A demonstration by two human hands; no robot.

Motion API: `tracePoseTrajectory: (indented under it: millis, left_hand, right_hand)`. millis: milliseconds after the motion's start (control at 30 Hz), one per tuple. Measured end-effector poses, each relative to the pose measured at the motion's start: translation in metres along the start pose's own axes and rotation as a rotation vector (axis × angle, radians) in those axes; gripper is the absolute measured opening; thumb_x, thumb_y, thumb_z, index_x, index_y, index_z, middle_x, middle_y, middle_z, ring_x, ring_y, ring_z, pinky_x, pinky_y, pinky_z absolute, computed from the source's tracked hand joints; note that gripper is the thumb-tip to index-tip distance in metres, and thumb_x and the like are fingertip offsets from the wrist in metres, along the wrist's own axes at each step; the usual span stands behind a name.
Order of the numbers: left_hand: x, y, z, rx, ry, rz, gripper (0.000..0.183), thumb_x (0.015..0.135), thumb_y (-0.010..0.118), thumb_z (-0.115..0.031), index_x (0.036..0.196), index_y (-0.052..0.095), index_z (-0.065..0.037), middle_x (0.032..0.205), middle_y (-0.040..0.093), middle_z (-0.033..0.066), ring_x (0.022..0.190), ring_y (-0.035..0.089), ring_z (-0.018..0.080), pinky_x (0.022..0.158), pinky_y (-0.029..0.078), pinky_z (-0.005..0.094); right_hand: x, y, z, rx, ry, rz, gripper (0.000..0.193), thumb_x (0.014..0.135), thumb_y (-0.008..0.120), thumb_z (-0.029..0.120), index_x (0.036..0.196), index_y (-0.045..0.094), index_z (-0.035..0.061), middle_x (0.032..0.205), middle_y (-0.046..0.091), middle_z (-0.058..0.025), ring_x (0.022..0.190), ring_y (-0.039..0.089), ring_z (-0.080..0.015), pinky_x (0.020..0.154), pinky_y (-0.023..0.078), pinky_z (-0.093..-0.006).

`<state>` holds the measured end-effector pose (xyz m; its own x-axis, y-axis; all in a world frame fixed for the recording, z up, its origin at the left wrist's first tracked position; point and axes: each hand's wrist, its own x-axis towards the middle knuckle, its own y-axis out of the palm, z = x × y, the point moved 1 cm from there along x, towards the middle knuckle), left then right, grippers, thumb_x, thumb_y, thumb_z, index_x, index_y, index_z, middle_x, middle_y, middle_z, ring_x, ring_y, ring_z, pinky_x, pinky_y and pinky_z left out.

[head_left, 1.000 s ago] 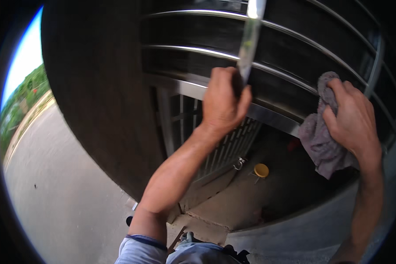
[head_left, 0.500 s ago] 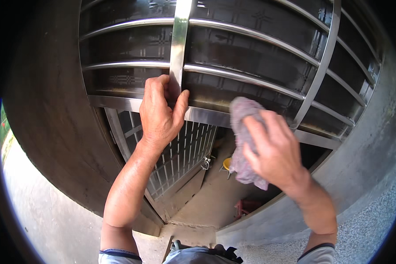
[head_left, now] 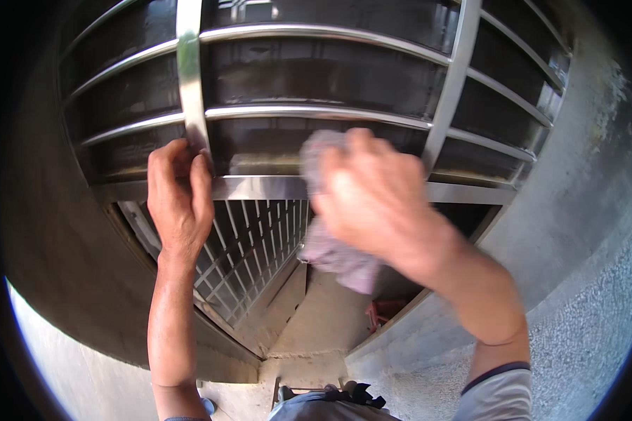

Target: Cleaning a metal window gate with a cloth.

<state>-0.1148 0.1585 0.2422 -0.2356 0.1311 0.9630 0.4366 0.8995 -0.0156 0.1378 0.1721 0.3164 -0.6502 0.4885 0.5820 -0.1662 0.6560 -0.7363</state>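
Note:
My left hand [head_left: 180,200] is closed round the lower end of an upright flat steel bar [head_left: 190,63], thumb on its right side. In my right hand [head_left: 376,193] is a bunched greyish-pink cloth [head_left: 344,261], its lower part hanging down loose. The top of the cloth lies over the shiny bottom rail [head_left: 260,187] and the dark panel [head_left: 256,147] just above it. Motion blurs the right hand slightly. Rounded horizontal bars [head_left: 316,112] cross in front of the dark panels.
Below the rail, a barred metal door [head_left: 249,245] stands swung inward over a concrete floor [head_left: 319,316]. A dark red object [head_left: 385,313] sits inside by the right jamb. Grey walls [head_left: 562,231] flank the opening. Part of a ladder or stool [head_left: 284,393] shows beneath me.
The view has shifted, so the bars and left hand appear farther left. My right hand has moved the cloth higher against the rail and panel. The left hand keeps its grip.

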Motion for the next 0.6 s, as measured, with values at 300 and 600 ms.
tracePoseTrajectory:
  millis: [300,600]
  left_hand:
    - [-0.002,-0.001,-0.001,0.011,0.064,-0.012,0.023,0.098,0.061,0.000,0.121,0.058,0.000,0.099,0.060,0.0102,0.083,0.064,0.0165,0.076,0.054,0.0308]
    - [0.002,-0.006,0.002,-0.054,0.085,-0.002,0.024,0.094,0.058,0.007,0.117,0.058,0.000,0.099,0.061,0.0143,0.083,0.066,0.0252,0.075,0.054,0.0352]
  right_hand:
    - [-0.017,0.004,-0.014,-0.155,0.050,0.010,0.027,0.075,0.074,0.015,0.094,0.069,-0.0034,0.091,0.064,-0.0180,0.079,0.070,-0.0307,0.065,0.059,-0.0417]
    - [0.062,0.029,0.091,0.117,-0.204,-0.307,0.018,0.081,0.065,0.013,0.090,0.071,-0.0018,0.094,0.067,-0.0159,0.085,0.069,-0.0278,0.069,0.058,-0.0394]
